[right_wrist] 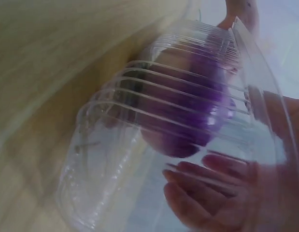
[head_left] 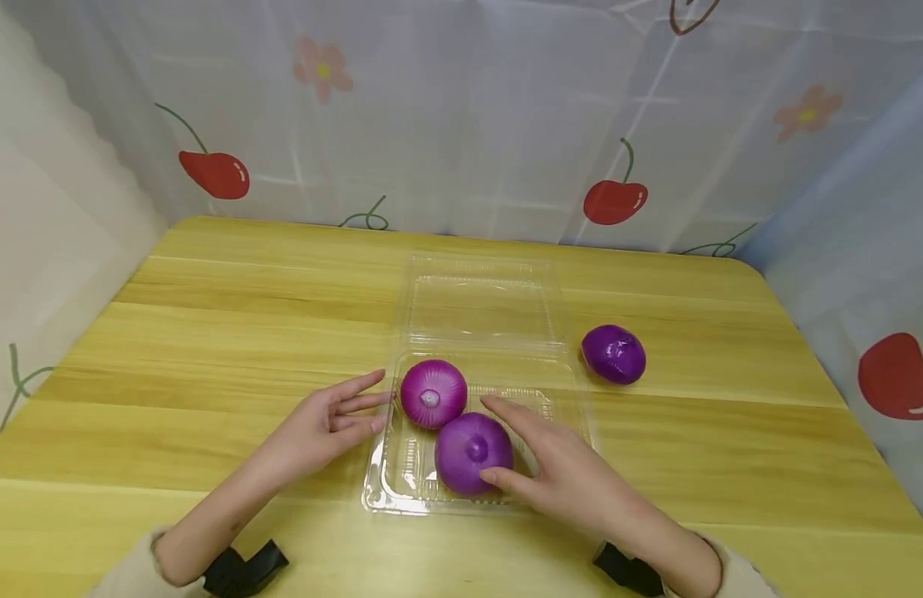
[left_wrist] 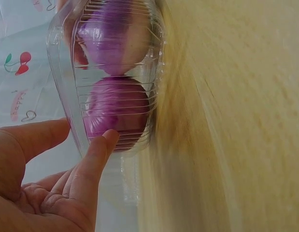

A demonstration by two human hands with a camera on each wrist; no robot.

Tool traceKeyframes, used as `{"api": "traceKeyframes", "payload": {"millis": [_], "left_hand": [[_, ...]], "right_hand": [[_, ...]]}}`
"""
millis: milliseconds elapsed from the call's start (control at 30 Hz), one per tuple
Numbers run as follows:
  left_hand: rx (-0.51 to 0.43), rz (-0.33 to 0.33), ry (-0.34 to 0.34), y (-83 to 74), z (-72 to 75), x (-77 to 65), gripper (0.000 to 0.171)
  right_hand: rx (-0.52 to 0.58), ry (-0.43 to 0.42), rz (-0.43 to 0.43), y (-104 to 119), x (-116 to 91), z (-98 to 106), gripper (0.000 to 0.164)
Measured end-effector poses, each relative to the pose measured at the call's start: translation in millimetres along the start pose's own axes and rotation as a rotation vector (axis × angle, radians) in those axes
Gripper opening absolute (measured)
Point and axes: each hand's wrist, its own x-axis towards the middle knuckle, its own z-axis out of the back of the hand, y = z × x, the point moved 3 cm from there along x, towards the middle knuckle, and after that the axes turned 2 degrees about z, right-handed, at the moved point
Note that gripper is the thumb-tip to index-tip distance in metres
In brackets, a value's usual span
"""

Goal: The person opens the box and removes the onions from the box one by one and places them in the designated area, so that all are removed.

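Observation:
A clear plastic clamshell box (head_left: 573,423) lies unfolded on the table, its lid (head_left: 476,303) laid back toward the curtain. In its base sit two purple onions touching each other: a pinkish one (head_left: 434,394) at the back left and a darker one (head_left: 472,454) nearer the front. My left hand (head_left: 315,428) is at the box's left side, its fingertips (left_wrist: 109,137) by the wall and the fingers extended. Over the base, my right hand (head_left: 562,465) is loosely spread beside the darker onion (right_wrist: 185,101), thumb overlapping its edge; contact is unclear.
Right of the box, a third purple onion (head_left: 614,354), glossy and oval, lies on the wooden table (head_left: 267,324). Curtains (head_left: 461,124) printed with cherries and flowers surround the table at the back and sides. Black straps or mounts (head_left: 244,571) show beneath the wrists.

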Motion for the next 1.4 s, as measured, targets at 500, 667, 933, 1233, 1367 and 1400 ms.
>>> {"api": "traceKeyframes", "payload": {"millis": [500, 667, 933, 1233, 1367, 1400], "left_hand": [[0.018, 0.001, -0.017, -3.0, 2.3, 0.9, 0.062], [0.010, -0.001, -0.011, -4.4, 2.3, 2.1, 0.062], [0.017, 0.000, -0.009, -3.4, 1.0, 3.2, 0.061], [0.023, 0.015, -0.010, -1.1, 0.2, 0.4, 0.062], [0.024, 0.020, -0.012, -0.7, 0.1, -0.6, 0.062], [0.025, 0.019, -0.012, -0.7, 0.1, -0.8, 0.062]], "right_hand": [[0.008, 0.076, 0.007, -4, 12, -12, 0.080], [0.054, 0.097, 0.012, -7, 14, -14, 0.087], [0.077, 0.100, -0.010, -10, 15, -15, 0.086], [0.077, 0.084, -0.023, -11, 13, -12, 0.085], [0.077, 0.075, -0.036, -12, 12, -9, 0.083], [0.079, 0.075, -0.040, -13, 11, -9, 0.083]]}}
